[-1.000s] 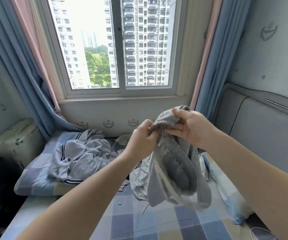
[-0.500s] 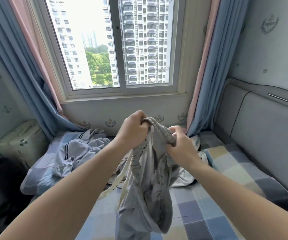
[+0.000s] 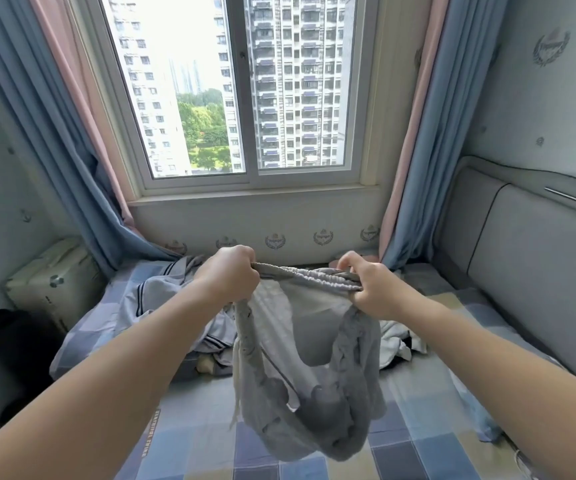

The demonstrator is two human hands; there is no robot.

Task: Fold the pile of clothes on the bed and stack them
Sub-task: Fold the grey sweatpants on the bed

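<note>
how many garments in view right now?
3. Grey garment held by left hand and right hand; navy-trimmed garment crumpled on the bed behind the left hand; white garment below the right wrist. More may be hidden.

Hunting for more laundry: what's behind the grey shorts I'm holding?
A striped shirt past their left edge, white cloth past the right, on the bed. Directly behind the shorts is covered.

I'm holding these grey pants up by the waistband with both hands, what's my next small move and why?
Probably lower them flat onto the checked sheet below. Your left hand and right hand grip the waistband at its two ends, stretched straight, but the grey pants hang bunched and twisted above it, so they likely need spreading out before any fold.
</note>
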